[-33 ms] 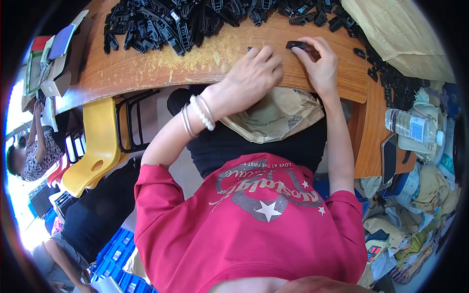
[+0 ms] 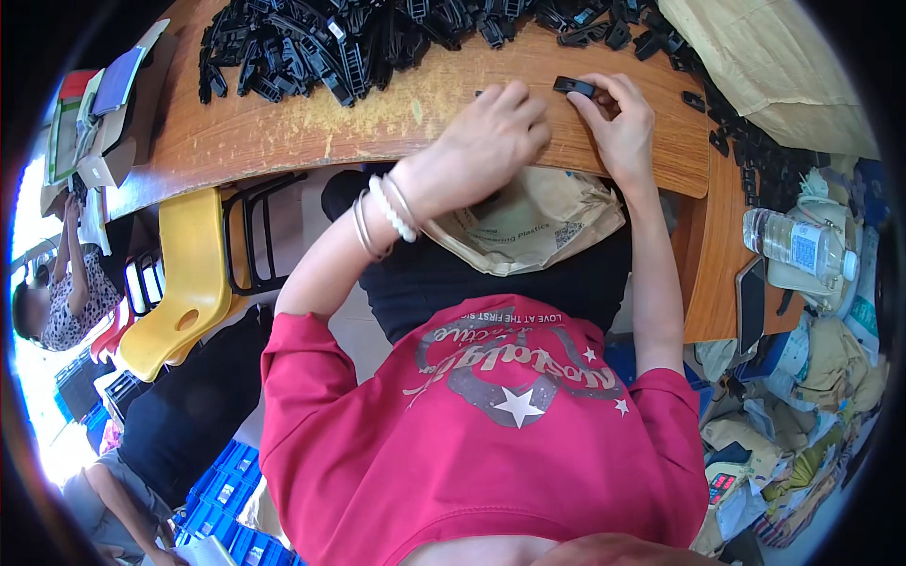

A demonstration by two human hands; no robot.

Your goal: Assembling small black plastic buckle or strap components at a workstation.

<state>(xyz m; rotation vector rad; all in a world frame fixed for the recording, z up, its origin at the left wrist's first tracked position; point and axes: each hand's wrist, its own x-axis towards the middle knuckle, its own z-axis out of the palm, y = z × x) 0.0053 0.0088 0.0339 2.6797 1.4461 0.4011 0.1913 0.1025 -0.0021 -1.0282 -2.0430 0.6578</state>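
Observation:
Between the thumb and fingers of my right hand (image 2: 621,118) is a small black plastic part (image 2: 572,86), pinched just above the table's near edge. To its left, my left hand (image 2: 500,132) has its fingers curled with the back of the hand upward. Whatever those fingers hold, if anything, is hidden beneath them. A tiny dark piece (image 2: 479,92) shows beside the left fingertips. Below both hands, an opened brown paper bag (image 2: 543,236) rests on my lap, its mouth partly covered by my left hand and wrist.
A heap of black plastic parts (image 2: 311,47) covers the far side of the wooden table (image 2: 396,123). More black parts (image 2: 755,156) lie at the right, by a large brown paper sheet or bag (image 2: 774,66). A water bottle (image 2: 797,241) and a phone (image 2: 751,304) are nearby.
My left hand has shifted very slightly to the right. The black part in my right hand has turned a little, showing more of its face.

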